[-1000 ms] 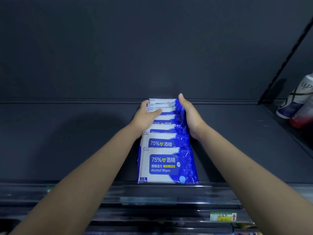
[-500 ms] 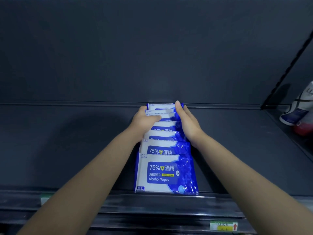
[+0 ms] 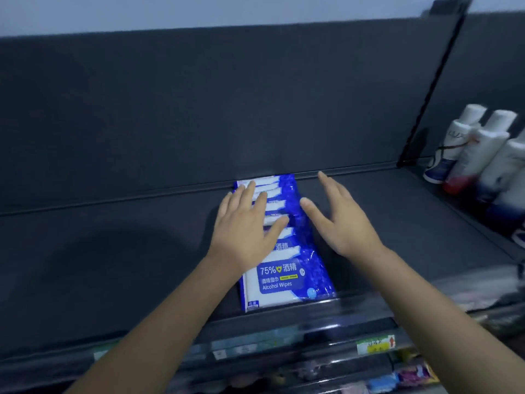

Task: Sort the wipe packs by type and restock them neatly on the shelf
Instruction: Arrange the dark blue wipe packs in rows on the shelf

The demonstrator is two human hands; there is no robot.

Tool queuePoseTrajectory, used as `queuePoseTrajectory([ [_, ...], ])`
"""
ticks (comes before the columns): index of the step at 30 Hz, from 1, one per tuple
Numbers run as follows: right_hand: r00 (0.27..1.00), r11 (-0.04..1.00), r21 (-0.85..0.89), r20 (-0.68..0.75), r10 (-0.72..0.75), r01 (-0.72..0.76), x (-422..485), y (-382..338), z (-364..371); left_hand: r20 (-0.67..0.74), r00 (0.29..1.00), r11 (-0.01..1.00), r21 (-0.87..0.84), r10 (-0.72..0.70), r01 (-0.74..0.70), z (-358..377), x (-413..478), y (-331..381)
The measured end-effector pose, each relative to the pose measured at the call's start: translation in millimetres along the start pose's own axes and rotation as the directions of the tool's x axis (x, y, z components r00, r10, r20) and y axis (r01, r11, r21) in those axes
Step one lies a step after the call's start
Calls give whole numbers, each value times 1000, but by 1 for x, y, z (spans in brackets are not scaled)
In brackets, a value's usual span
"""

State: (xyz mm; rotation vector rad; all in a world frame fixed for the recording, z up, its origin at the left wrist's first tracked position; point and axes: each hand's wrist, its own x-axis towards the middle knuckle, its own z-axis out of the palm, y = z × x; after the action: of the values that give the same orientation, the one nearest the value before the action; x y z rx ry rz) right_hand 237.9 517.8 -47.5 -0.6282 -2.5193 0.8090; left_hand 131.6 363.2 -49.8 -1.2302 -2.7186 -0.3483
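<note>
The wipe packs, blue & white, front one marked "75%" and "Alcohol Wipes", stand in one overlapping row on the shelf, running from its front lip back to the rear panel. The row sits btwn the two hands: partly under the left hand's fingers, just left of the right hand's thumb.

The left hand is wide, fingers straight & spread, palm down over the left part of the row's middle & back packs, thumb angled across the white pack tops. It holds nothing. Whether the fingers lie on the tops or just over them, can't tell.

The right hand is wide too, fingers straight, close together, pointing at the rear panel, thumb tip near the row's blue right edge; contact can't be told. It holds nothing. Both forearms are bare, reaching in over the shelf front.

Well apart to the right of the right hand, a slanted black bracket runs up the rear panel. Past it stand white bottles w/ dark blue & red bases, leaning, blurred. Below the right forearm, on the front rail, sits a yellow-green price tag w/ a red arrow; under that, blurred colourful goods.
</note>
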Motion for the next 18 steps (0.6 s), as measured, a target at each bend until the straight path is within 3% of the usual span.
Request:
queuePoseTrajectory([
  [4, 978, 960, -277, -206, -15, -44, -74, -18, -19, -62, 975, 975, 78, 213, -208, -10, -42, 19],
  [7, 910, 925, -366, -410, -62, -101, -149, -25, -25, -125, 913, 922, 34, 388, -387, -5, -80, 36],
  [10, 873, 888, -432, -481, -79, -158, -227, -28, -34, -84, 856, 859, 1, 510, -512, -1, -123, 64],
  [14, 860, 789, -480, -496, 116, -384, -329, -21, -49, -10, 748, 746, -71, 664, -663, 10, -187, 112],
  [18, 779, 652, -454, -505, 373, -607, -417, 0, -70, 9, 611, 607, -132, 791, -784, 29, -239, 166],
])
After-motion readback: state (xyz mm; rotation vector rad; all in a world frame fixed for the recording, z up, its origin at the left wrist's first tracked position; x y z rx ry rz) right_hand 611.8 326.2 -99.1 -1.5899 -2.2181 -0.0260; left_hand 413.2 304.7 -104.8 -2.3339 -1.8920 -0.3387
